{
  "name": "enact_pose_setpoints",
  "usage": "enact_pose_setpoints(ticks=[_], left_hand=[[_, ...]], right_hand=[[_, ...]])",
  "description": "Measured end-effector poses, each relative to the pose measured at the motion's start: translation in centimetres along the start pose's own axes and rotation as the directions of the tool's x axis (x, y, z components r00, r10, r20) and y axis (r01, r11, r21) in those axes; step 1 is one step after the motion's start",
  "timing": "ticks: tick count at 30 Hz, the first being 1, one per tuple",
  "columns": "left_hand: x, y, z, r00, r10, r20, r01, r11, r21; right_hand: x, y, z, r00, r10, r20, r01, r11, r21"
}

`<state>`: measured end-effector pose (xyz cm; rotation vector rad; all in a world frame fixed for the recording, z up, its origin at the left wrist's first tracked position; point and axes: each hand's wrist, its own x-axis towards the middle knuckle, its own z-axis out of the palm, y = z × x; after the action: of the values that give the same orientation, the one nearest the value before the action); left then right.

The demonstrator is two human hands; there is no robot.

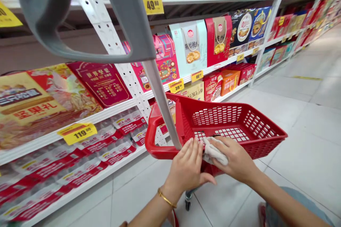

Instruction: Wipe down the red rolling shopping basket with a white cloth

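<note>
Supermarket shelves point(112, 111) (gift boxes), red basket point(239, 127), right hand point(237, 159) pressing cloth point(214, 151), left hand point(186, 166) alongside

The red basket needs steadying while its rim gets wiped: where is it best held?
Probably by the looped side handle of the red basket, from the shelf side: fingers can wrap it, and it lies clear of the left hand, right hand and cloth.

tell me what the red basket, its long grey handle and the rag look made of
Red basket: moulded plastic, slightly glossy, judging by the uniform colour and grid of cut-out holes.
Grey handle: the slim shaft looks like brushed metal; the wide loop on top looks like matte grey plastic.
Rag: soft whitish woven cloth, crumpled in folds under the right hand, beside the left hand.
</note>
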<state>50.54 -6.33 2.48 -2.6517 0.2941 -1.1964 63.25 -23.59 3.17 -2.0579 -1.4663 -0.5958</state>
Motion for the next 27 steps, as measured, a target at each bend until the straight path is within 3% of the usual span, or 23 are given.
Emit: enact_pose_setpoints(ticks=[8,17,27], left_hand=[[0.4,-0.4,0.7,0.998,0.047,-0.042,-0.049,0.998,-0.044],[1.1,-0.5,1.1,0.994,0.091,-0.063,-0.095,0.994,-0.061],[2.7,-0.3,2.3,0.989,0.085,-0.119,-0.094,0.993,-0.069]], right_hand=[[-0.1,0.2,-0.5,0.999,0.005,-0.033,-0.006,1.0,-0.023],[-0.1,0.1,-1.0,0.995,0.095,0.038,-0.094,0.995,-0.031],[-0.3,0.3,-1.2,0.979,0.203,-0.005,-0.203,0.979,-0.017]])
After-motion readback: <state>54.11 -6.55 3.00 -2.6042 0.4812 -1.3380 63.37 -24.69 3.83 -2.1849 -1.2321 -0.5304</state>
